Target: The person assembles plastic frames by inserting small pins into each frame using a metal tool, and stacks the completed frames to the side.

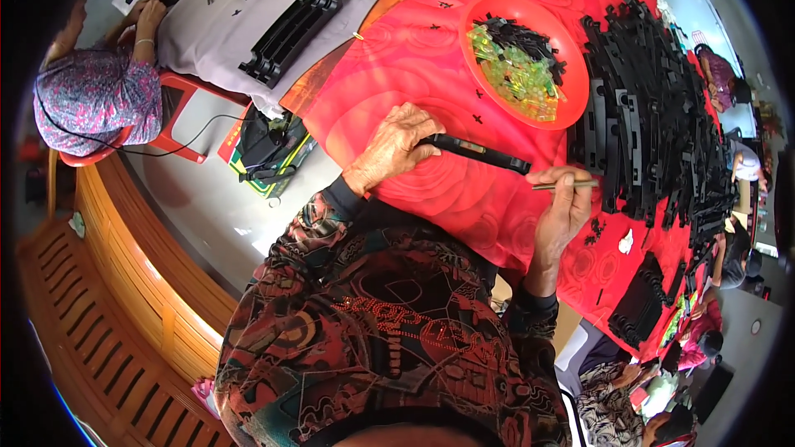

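My left hand grips one end of a long black plastic strip, fingers closed around it. The strip lies slantwise over the red tablecloth, with a small light-coloured inset along its middle. Beside its far end, my right hand pinches a thin, stick-like tool with a dull metallic look; its exact kind is not clear. Beyond the strip stands a red bowl holding clear yellow-green pieces and small black parts.
A large heap of black strips covers the right of the table. Nearer lie stacked black parts and a white scrap. At the far left, another person works at a grey-covered table. A wooden bench stands at left.
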A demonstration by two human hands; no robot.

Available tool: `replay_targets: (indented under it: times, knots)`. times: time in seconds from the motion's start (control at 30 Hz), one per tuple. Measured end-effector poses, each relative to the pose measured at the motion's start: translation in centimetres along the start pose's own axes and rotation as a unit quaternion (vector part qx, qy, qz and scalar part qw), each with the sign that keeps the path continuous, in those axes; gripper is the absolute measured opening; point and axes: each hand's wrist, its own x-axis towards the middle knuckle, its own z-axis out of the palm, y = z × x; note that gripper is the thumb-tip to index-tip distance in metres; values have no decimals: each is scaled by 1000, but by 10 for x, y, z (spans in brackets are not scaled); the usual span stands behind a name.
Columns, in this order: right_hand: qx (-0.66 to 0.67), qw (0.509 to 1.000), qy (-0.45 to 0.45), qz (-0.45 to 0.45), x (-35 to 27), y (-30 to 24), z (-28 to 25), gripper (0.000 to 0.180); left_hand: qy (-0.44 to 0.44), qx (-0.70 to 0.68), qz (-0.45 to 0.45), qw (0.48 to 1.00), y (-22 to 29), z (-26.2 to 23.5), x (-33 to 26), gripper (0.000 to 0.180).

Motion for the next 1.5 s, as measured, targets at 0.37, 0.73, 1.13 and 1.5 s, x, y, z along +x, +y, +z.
replay_targets:
  times: [0.37, 0.73, 1.13, 1.5]
  knots:
    - [-72, 991, 11, 113, -21, 18, -5, 15, -14, 75, -29, 997, 7, 3, -4, 47]
    - [-67, 985, 29, 159, -53, 28, -16, 15, -26, 61, -42, 997, 6, 2, -2, 57]
    - [-206, 975, 33, 73, 19, 23, -33, 10, -6, 116, -34, 993, 10, 5, -4, 56]
    - [-416, 905, -86, 21, 161, 67, -33, 14, -2, 111, -15, 994, 8, 2, 0, 51]
